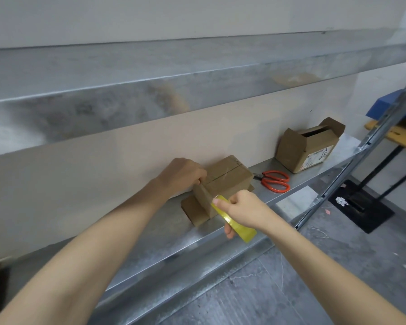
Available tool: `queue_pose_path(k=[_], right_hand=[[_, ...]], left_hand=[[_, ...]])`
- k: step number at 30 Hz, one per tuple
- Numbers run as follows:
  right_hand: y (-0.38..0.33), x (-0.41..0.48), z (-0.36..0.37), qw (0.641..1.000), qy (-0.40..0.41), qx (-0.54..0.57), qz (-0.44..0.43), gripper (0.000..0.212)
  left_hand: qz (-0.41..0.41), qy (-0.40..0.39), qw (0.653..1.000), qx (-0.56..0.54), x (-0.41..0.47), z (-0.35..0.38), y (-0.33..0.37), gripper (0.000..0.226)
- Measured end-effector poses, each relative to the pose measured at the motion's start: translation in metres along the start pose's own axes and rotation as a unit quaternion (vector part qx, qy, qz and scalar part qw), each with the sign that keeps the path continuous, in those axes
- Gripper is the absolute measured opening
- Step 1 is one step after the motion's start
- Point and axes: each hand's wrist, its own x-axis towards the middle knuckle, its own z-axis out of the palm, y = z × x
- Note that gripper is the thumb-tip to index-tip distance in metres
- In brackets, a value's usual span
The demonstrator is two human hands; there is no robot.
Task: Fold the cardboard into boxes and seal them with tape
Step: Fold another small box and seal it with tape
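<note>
Here: one small box point(223, 181) being taped, mid-way along a metal shelf point(164, 233), against the wall.
Near: right hand point(243, 211) curled around yellow tape roll point(243, 231), which it half hides; a faint clear strip runs to the box's left end. Left hand point(183, 174) curled over that end, fingertips hidden. Flat cardboard point(193, 212) beneath, mostly covered. Right: orange scissors point(275, 181); farther, open box point(307, 148), label unreadable.

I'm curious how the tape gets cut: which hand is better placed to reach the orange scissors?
Probably the right hand: the scissors lie on its side of the box, though it grips the tape roll. The left hand holds the box's opposite end.
</note>
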Motion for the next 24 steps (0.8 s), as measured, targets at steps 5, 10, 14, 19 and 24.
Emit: queue_pose_path(k=[5,10,14,19,24], right_hand=[[0.003,-0.001,0.000,1.000,0.011,0.005,-0.004,0.047],[0.003,-0.001,-0.002,1.000,0.015,0.000,-0.007,0.048],[0.007,0.000,0.002,1.000,0.024,-0.006,-0.015,0.048],[0.009,0.001,0.005,1.000,0.018,0.005,-0.015,0.047],[0.006,0.001,0.003,1.000,0.014,0.016,-0.011,0.046]], left_hand=[[0.043,0.073,0.996,-0.028,-0.007,0.009,-0.006,0.027],[0.053,0.081,0.995,0.004,0.000,0.011,-0.003,0.037],[0.039,0.163,0.985,-0.038,-0.009,0.023,-0.003,0.053],[0.066,0.182,0.981,0.008,-0.005,0.017,0.005,0.049],[0.133,0.137,0.976,0.106,-0.005,0.015,0.010,0.036]])
